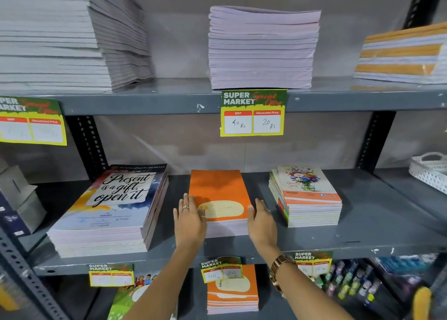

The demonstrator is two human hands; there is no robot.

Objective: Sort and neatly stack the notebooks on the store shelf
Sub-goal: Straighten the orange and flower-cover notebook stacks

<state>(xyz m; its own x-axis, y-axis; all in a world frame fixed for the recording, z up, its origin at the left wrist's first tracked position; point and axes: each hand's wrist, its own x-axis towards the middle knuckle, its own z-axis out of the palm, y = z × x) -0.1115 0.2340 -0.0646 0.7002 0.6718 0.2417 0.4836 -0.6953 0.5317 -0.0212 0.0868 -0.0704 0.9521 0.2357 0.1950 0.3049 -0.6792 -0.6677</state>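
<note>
Left hand (189,219) and right hand (261,220), flat, press orange stack (219,194) sides; squaring step—next, nudge your edges flush.

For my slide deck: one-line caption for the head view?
Both hands, left and right, square up the orange notebook stack on the middle shelf.

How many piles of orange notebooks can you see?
2. One orange pile sits on the middle shelf between the left hand and right hand; another orange pile lies on the shelf below. More may be hidden.
</note>
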